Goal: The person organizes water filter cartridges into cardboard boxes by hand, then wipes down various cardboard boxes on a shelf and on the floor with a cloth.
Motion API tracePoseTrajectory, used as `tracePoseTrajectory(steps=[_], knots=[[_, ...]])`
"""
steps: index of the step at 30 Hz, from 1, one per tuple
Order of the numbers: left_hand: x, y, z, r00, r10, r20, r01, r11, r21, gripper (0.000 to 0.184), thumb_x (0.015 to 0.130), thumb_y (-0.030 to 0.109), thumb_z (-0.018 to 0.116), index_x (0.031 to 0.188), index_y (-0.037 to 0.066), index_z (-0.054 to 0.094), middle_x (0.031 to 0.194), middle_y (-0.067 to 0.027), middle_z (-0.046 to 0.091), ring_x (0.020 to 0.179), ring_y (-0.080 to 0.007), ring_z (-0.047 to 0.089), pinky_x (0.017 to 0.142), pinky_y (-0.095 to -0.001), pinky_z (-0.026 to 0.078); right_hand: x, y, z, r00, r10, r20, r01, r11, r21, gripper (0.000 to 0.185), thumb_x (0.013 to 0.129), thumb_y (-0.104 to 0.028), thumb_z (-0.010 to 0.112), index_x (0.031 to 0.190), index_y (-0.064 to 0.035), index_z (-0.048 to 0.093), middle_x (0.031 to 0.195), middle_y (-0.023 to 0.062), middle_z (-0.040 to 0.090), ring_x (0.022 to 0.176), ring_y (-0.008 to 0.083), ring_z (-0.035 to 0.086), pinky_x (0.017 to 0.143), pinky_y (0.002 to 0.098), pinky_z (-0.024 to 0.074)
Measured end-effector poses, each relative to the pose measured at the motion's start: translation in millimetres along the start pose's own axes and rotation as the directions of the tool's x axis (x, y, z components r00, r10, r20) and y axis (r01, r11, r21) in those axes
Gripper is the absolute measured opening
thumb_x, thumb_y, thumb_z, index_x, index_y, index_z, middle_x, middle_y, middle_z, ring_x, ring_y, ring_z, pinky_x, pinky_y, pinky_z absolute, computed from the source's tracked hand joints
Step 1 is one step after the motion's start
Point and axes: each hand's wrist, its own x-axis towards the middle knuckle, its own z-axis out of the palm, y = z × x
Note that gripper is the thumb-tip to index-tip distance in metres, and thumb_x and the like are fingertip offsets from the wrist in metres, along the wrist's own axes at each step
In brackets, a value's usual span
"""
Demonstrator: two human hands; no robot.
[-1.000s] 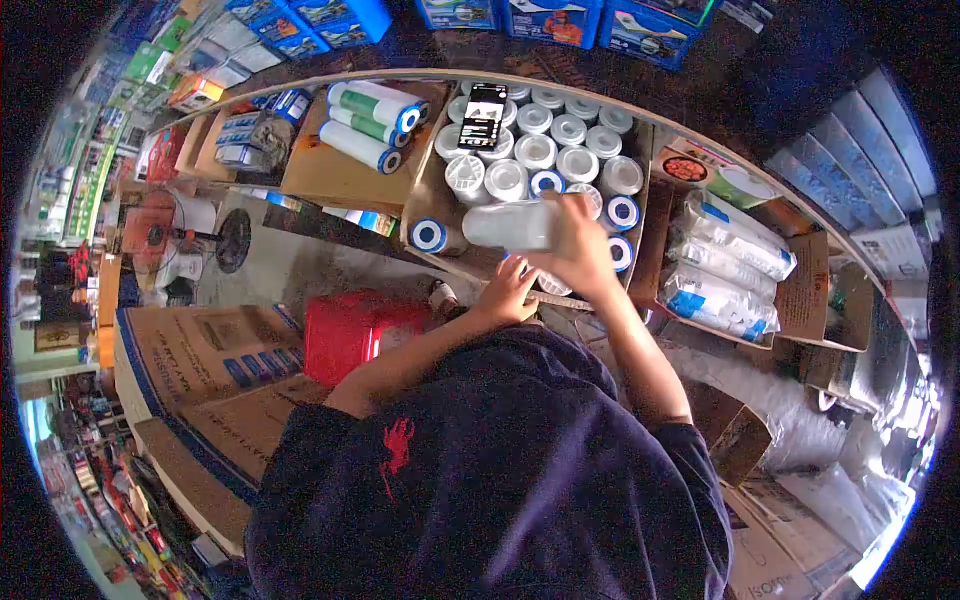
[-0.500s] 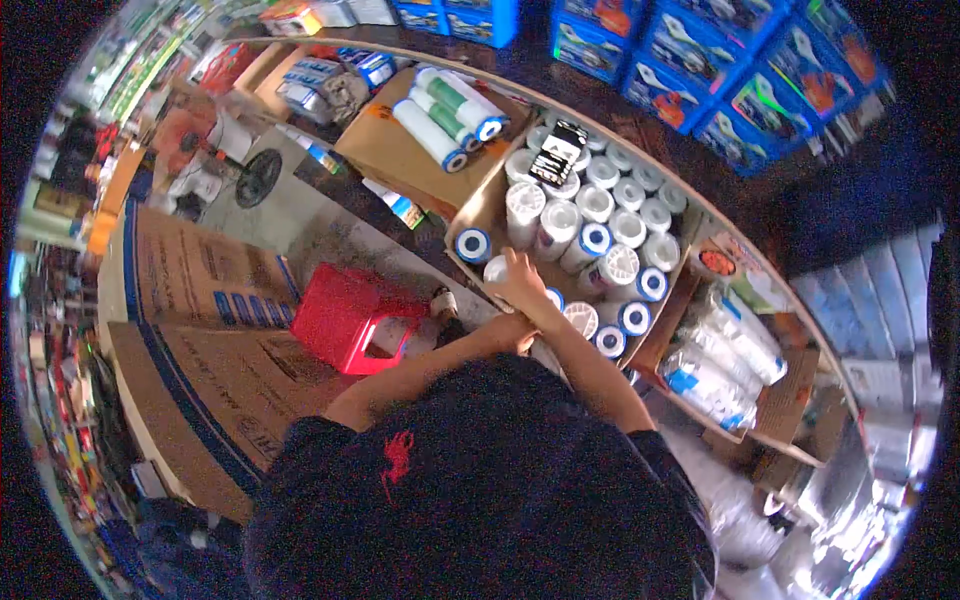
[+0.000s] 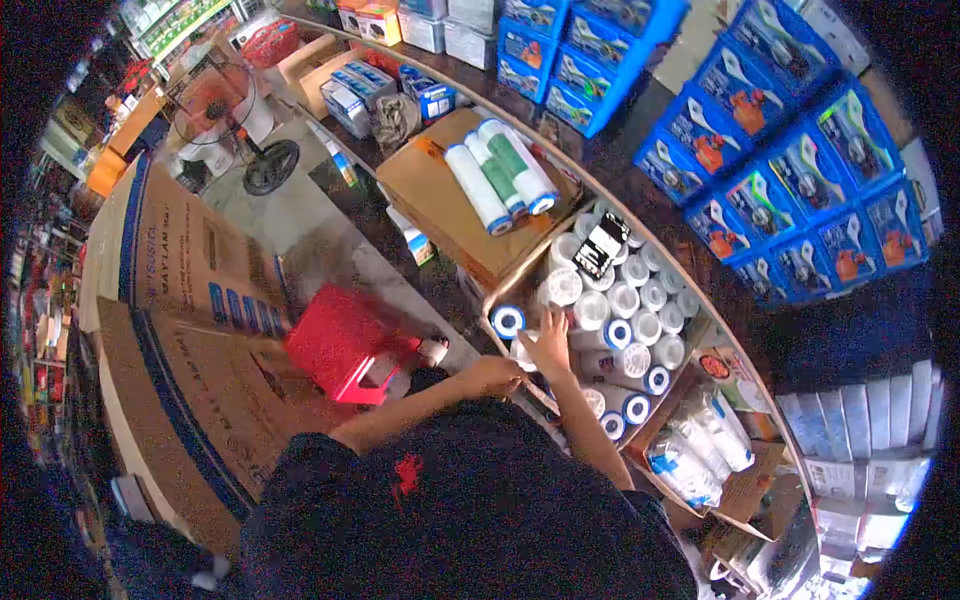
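An open cardboard box (image 3: 487, 297) holds several upright white water filter cartridges (image 3: 623, 300), some with blue ring ends. My right hand (image 3: 548, 347) is over its near-left part, fingers spread among the cartridge tops. Beside its thumb stands a white cartridge (image 3: 522, 353); whether they touch is unclear. A blue-ringed cartridge (image 3: 508, 321) stands in the box corner, just left of that hand. At the near side of the box is my left hand (image 3: 495, 377), its fingers partly hidden. A black-and-white printed packet (image 3: 602, 246) lies on the cartridges farther back.
A closed carton (image 3: 425, 190) with several wrapped cartridges (image 3: 490, 180) on top adjoins the box. Bagged white cartridges (image 3: 700, 455) lie to the right. A red plastic stool (image 3: 335, 335) and large cartons (image 3: 200, 260) stand left. Blue product boxes (image 3: 790, 170) are stacked behind.
The view has shifted, so the box appears lower and farther right. My right hand has moved deeper among the cartridges with fingers more spread. My left hand has drawn apart from my right wrist.
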Motion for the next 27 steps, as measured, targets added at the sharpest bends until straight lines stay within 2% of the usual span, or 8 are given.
tracePoseTrajectory(steps=[3,4,9,14,17,19,25,27], knots=[[-3,-44,-11,0.988,-0.137,0.067,0.13,0.986,0.1,0.013,0.074,0.02,0.051,0.082,0.011,0.057,0.078,-0.0089,0.058,0.071,-0.0288,0.057,0.06,-0.0393,0.046,44,-18,-16,0.999,0.045,-0.017,-0.043,0.993,0.107,0.066,0.068,-0.027,0.065,0.122,-0.0022,0.035,0.124,0.0228,0.031,0.112,0.04,0.031,0.095,0.0454,0.0291],[-13,-43,-26,0.981,-0.101,-0.168,0.107,0.994,0.025,0.015,0.077,0.022,0.049,0.086,0.013,0.058,0.081,-0.0093,0.059,0.072,-0.0288,0.058,0.062,-0.0399,0.046,62,-24,-17,0.998,0.009,-0.065,-0.003,0.996,0.093,0.063,0.07,-0.025,0.064,0.121,-0.005,0.034,0.121,0.0208,0.035,0.111,0.0385,0.033,0.095,0.0462,0.0295],[-46,-68,-106,0.936,-0.337,-0.104,0.33,0.941,-0.08,0.02,0.081,0.024,0.048,0.094,0.013,0.058,0.086,-0.0107,0.06,0.077,-0.0289,0.058,0.066,-0.0405,0.046,166,-21,-4,0.99,-0.023,-0.138,0.024,1.0,0.0,0.055,0.069,-0.027,0.064,0.114,-0.0049,0.042,0.119,0.019,0.039,0.112,0.036,0.035,0.094,0.0456,0.0294],[-95,-128,-138,0.802,-0.462,-0.379,0.348,0.876,-0.334,0.022,0.078,0.019,0.054,0.097,0.01,0.058,0.087,-0.0117,0.06,0.077,-0.0284,0.059,0.067,-0.0366,0.047,255,1,37,0.986,-0.032,-0.166,0.001,0.983,-0.181,0.063,0.066,-0.033,0.064,0.12,-0.0124,0.039,0.122,0.0156,0.039,0.112,0.0336,0.035,0.091,0.0496,0.0307],[-118,-144,-165,0.642,-0.629,-0.438,0.451,0.772,-0.448,0.023,0.075,0.014,0.057,0.097,0.008,0.058,0.087,-0.0127,0.061,0.077,-0.0282,0.059,0.067,-0.0348,0.047,278,-38,37,0.908,0.357,-0.221,-0.42,0.75,-0.511,0.071,0.063,-0.032,0.066,0.124,-0.0178,0.034,0.13,0.0105,0.035,0.114,0.0312,0.036,0.089,0.051,0.0318],[-132,-155,-179,0.582,-0.672,-0.458,0.475,0.738,-0.479,0.024,0.074,0.013,0.059,0.097,0.007,0.058,0.087,-0.0133,0.061,0.077,-0.0281,0.059,0.067,-0.0341,0.047,291,-31,38,0.777,0.607,-0.168,-0.617,0.681,-0.394,0.085,0.06,-0.031,0.071,0.131,-0.0168,0.027,0.131,0.012,0.035,0.118,0.034,0.033,0.09,0.0517,0.0321],[-155,-190,-174,0.596,-0.679,-0.43,0.561,0.734,-0.383,0.024,0.075,0.014,0.058,0.097,0.005,0.059,0.087,-0.0146,0.061,0.077,-0.0287,0.059,0.068,-0.0353,0.046,287,-14,44,0.823,0.544,-0.164,-0.567,0.765,-0.306,0.078,0.057,-0.03,0.073,0.122,-0.0057,0.04,0.113,0.0161,0.051,0.098,0.03,0.054,0.079,0.0379,0.0463],[-154,-204,-169,0.665,-0.606,-0.437,0.466,0.794,-0.391,0.023,0.076,0.015,0.057,0.096,0.005,0.059,0.087,-0.015,0.06,0.076,-0.0278,0.059,0.068,-0.0345,0.046,290,-4,45,0.913,0.408,-0.004,-0.404,0.907,0.116,0.058,0.06,-0.027,0.071,0.106,0.0032,0.052,0.091,0.0158,0.06,0.08,0.0259,0.06,0.071,0.0333,0.0486]])
